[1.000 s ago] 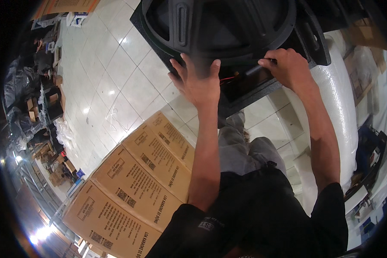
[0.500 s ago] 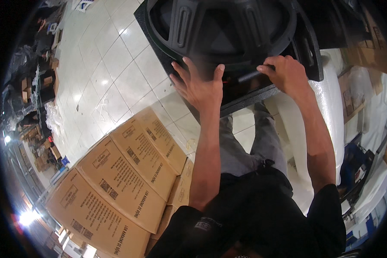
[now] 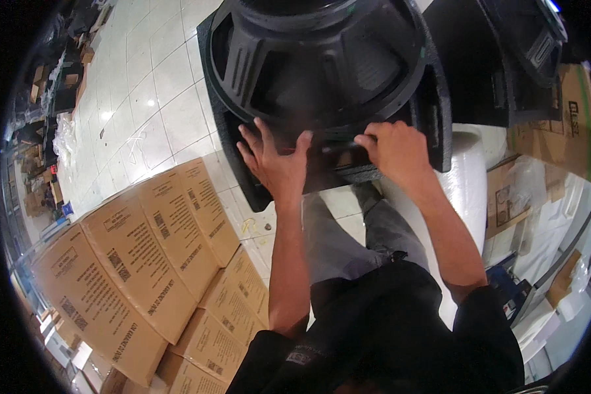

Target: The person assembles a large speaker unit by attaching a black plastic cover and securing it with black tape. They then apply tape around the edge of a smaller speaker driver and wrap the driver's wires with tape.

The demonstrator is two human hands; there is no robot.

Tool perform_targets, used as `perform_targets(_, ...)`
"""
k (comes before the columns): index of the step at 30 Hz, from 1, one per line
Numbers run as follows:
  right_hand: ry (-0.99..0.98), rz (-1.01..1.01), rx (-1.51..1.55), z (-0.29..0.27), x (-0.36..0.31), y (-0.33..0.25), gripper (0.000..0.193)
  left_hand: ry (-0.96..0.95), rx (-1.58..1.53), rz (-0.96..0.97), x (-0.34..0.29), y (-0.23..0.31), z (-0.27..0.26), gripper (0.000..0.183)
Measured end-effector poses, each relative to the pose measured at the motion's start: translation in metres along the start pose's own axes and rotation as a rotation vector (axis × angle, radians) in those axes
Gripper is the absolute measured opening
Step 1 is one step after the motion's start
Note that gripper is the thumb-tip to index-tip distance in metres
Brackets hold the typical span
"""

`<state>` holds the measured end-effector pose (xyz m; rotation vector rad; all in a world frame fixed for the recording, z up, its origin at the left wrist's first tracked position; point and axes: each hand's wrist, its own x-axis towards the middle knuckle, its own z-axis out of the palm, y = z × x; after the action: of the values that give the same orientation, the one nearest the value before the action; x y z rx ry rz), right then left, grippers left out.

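The person's left hand was spread wide, its fingers fanned and thumb apart, with the fingertips at the near rim of a round black speaker driver. Nothing was visibly clasped in it; the flat, open hold looked suited to steadying a broad curved edge that one hand could hardly close around.

Just to its right, the right hand was curled, thumb brought in toward the forefinger, by the same rim. Whether it pinched something thin or merely pressed the edge could not be told, since the gap between the hands was dark and blurred.

The driver lay directly beyond both grips, its ribbed frame exposed, within the outline of a black cabinet. That placing probably left the near edge within easy reach of both hands.

To the left of the grips and nearer the body stood stacked cardboard boxes; to their right was a white wrapped bundle, both apart from the hands, presumably to leave elbow room.
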<state>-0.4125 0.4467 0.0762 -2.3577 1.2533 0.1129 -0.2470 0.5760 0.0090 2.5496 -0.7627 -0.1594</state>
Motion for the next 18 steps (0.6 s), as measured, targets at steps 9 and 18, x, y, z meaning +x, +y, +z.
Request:
perform_targets(9,0.006,-0.066,0.016,-0.008,0.006,0.028,0.028,-0.032,0.013,-0.091,-0.015,0.019,0.007,0.102)
perform_targets(18,-0.11,-0.051,-0.07,-0.025,0.017,0.036,0.03,-0.041,-0.019,-0.174,-0.025,0.028,0.018,0.103)
